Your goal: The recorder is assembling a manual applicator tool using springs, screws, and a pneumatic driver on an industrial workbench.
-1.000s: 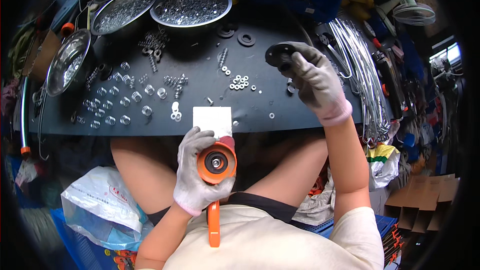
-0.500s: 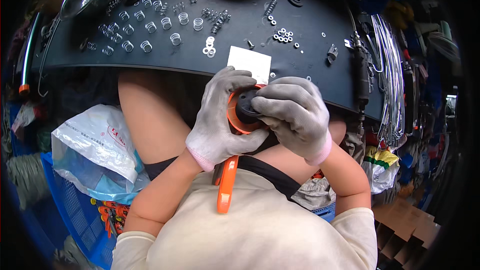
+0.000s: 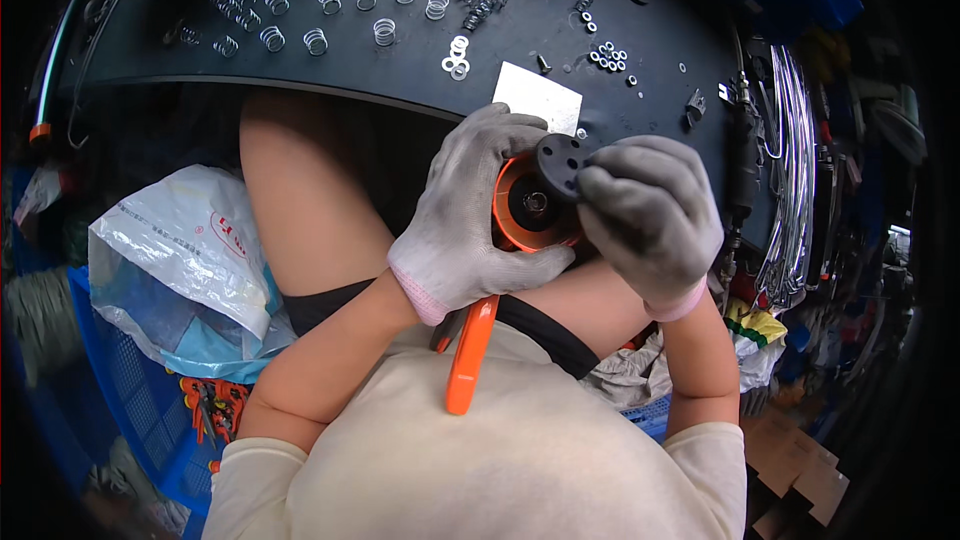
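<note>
Orange tool [image 3: 520, 215] clamped in left hand [image 3: 470, 225]; black disc [image 3: 560, 165] pinched by right hand [image 3: 650, 215]. Disc best centred squarely over hub.

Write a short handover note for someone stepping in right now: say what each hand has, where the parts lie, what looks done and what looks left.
Left hand: gloved, wrapped around the round orange tool, whose orange handle hangs down over the lap.
Right hand: gloved, pinching a black disc with holes at the tool's upper right rim.
Parts: springs, washers and small nuts are spread on the dark table, beside a white card.
Done: the disc is at the tool.
Left: the disc looks tilted and not yet seated flat, though I cannot be sure.
</note>
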`<state>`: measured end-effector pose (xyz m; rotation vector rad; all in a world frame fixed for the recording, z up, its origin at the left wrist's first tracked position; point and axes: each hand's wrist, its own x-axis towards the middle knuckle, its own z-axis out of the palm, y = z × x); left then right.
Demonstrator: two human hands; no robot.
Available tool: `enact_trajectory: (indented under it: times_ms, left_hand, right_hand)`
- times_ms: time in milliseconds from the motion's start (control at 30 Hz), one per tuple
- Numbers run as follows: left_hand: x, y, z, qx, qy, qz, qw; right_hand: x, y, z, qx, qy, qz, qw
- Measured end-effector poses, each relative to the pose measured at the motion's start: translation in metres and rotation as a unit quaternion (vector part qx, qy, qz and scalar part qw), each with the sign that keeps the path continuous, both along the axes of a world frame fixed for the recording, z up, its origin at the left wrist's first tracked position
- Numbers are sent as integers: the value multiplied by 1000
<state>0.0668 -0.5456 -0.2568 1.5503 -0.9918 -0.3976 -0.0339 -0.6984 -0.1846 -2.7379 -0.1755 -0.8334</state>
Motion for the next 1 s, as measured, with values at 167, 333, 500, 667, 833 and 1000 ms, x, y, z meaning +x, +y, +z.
enact_trajectory:
  times_ms: [167, 333, 500, 667, 833, 1000]
  left_hand:
    - [-1, -5, -2, -37, -13, 19, 999]
    - [2, -5, -3, -45, -3, 19, 999]
    - [-1, -4, -4, -60, -5, 24, 998]
    - [-1, -3, -5, -49, 10, 27, 998]
    - [-1, 0, -1, 1, -57, 10, 998]
    - [0, -7, -1, -25, -50, 14, 998]
  right_hand:
    - [2, 4, 5, -11, 63, 43, 997]
    - [7, 7, 20, -34, 141, 70, 987]
    - [-3, 10, 20, -25, 167, 46, 985]
    - [-6, 15, 24, -6, 187, 77, 979]
    - [-16, 15, 11, -25, 161, 75, 984]
    - [-19, 28, 16, -75, 138, 3, 988]
